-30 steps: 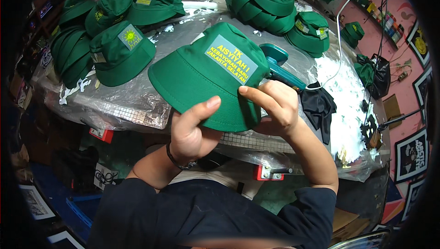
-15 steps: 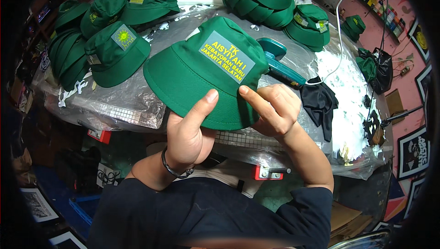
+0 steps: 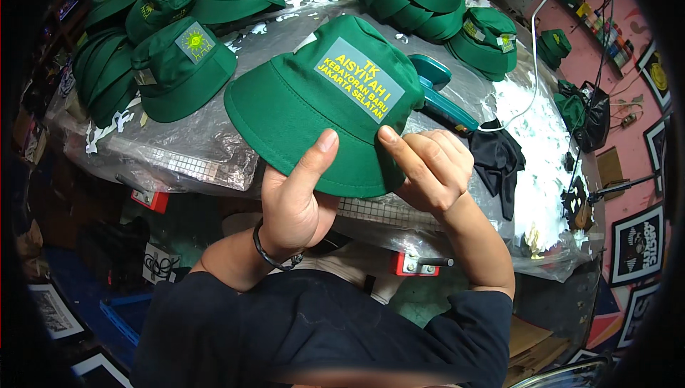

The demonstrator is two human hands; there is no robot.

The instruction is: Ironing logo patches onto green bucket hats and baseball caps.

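A green bucket hat (image 3: 300, 117) is held up over the near edge of the table, its brim toward me. On its crown is a grey rectangular film patch (image 3: 360, 79) with yellow lettering. My left hand (image 3: 296, 202) grips the brim from below, thumb on top and the other fingers hidden underneath. My right hand (image 3: 435, 170) is closed at the hat's right side, its index fingertip by the patch's lower right corner; whether it pinches the film or only the cloth cannot be seen.
A plastic-covered table (image 3: 285, 38) bears stacked green hats (image 3: 407, 2) at the back and more hats (image 3: 182, 67) at left. Behind the held hat lies a teal iron (image 3: 446, 106) with a white cord. A black cloth (image 3: 499, 163) and white film scraps (image 3: 539, 195) lie at right.
The view has shifted slightly. The hat is tilted a little differently, and my right fingertip stays by the patch's corner. Both hands keep their hold.
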